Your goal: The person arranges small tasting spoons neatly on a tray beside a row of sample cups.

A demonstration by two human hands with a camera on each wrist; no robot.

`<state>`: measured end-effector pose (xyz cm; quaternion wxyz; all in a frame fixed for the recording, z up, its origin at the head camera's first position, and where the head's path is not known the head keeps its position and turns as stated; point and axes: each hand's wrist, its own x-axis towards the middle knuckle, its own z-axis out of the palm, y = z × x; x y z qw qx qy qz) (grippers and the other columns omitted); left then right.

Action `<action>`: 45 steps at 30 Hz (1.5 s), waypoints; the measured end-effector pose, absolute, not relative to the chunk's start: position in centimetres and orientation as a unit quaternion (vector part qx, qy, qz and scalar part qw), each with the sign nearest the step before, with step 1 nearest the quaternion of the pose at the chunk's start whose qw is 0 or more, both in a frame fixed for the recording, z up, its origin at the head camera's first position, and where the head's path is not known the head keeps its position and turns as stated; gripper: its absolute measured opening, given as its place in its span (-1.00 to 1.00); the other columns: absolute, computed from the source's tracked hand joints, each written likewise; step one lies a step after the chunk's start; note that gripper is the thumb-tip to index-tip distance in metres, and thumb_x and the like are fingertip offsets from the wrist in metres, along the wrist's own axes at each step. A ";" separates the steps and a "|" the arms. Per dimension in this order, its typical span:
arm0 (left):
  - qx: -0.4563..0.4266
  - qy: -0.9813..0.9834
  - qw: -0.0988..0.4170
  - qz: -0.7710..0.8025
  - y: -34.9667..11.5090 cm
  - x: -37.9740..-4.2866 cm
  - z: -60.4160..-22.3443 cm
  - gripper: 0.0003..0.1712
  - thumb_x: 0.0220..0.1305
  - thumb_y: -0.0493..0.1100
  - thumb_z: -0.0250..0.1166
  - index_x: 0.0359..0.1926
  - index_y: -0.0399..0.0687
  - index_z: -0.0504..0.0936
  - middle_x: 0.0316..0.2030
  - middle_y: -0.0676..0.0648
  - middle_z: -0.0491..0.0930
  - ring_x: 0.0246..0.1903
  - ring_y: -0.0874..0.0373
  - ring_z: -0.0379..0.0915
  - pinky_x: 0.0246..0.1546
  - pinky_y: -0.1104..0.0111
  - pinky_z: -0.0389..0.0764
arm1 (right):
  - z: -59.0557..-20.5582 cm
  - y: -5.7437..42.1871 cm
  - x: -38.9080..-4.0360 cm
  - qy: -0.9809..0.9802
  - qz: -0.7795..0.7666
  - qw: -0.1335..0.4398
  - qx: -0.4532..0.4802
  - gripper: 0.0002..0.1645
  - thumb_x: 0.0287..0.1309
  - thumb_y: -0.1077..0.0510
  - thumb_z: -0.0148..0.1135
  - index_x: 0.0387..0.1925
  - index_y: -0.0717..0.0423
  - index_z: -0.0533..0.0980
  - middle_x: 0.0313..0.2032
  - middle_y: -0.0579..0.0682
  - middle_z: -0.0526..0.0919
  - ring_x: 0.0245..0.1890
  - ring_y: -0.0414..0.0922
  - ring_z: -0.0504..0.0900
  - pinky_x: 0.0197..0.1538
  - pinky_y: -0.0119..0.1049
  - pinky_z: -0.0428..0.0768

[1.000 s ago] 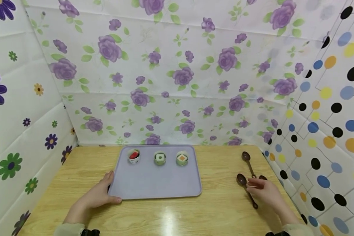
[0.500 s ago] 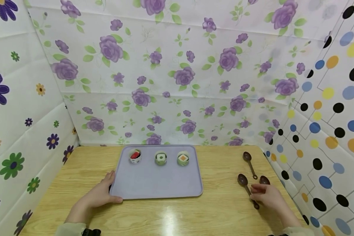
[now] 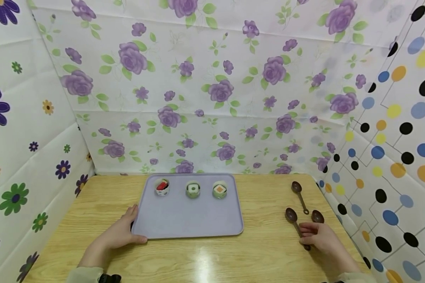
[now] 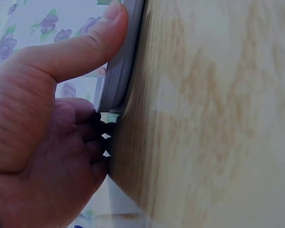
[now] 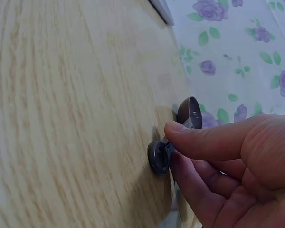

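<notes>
Well apart from the tray's edge (image 3: 239, 208), right fingers (image 3: 307, 226) on a spoon (image 3: 292, 217).

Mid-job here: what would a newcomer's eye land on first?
Probably the purple-flowered backdrop behind the table. Next, the lilac tray, with three small cups along its far side and the left hand at its near left corner. Then, on the table's right, the brown spoons, the right hand pinching the leftmost one's handle.
</notes>
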<state>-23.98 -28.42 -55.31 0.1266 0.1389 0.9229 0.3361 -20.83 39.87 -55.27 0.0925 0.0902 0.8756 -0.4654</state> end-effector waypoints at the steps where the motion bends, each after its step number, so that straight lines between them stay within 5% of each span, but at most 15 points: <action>1: 0.139 0.923 0.127 0.336 -28.4 -24.0 -55.3 0.53 0.08 0.14 0.70 0.58 -0.67 -0.13 0.58 -0.66 -0.23 0.53 -0.68 -0.36 0.43 -0.49 -0.08 | -55.4 39.8 -20.9 0.876 -0.465 0.090 0.088 -0.27 0.05 0.43 0.59 0.25 0.59 0.52 0.04 0.32 0.75 -0.03 0.05 0.77 -0.12 -0.32 0.75; 30: 0.138 0.922 0.123 0.341 -28.4 -23.8 -55.2 0.55 0.06 0.13 0.71 0.59 -0.66 -0.16 0.58 -0.66 -0.27 0.54 -0.67 -0.36 0.45 -0.47 -0.08 | -55.4 39.2 -20.9 0.925 -0.362 0.080 0.084 -0.57 0.06 0.25 0.63 -0.01 0.29 0.74 -0.24 -0.08 0.78 -0.22 -0.17 0.69 -0.22 -0.34 0.64; 45: 0.130 0.922 0.125 0.342 -28.4 -23.7 -55.2 0.55 0.06 0.15 0.71 0.60 -0.62 -0.14 0.59 -0.65 -0.26 0.53 -0.68 -0.35 0.44 -0.48 -0.08 | -56.0 39.3 -20.5 0.905 -0.409 0.080 0.081 -0.52 0.20 0.24 0.56 0.11 0.39 0.67 -0.18 0.00 0.79 -0.20 -0.13 0.73 -0.21 -0.34 0.68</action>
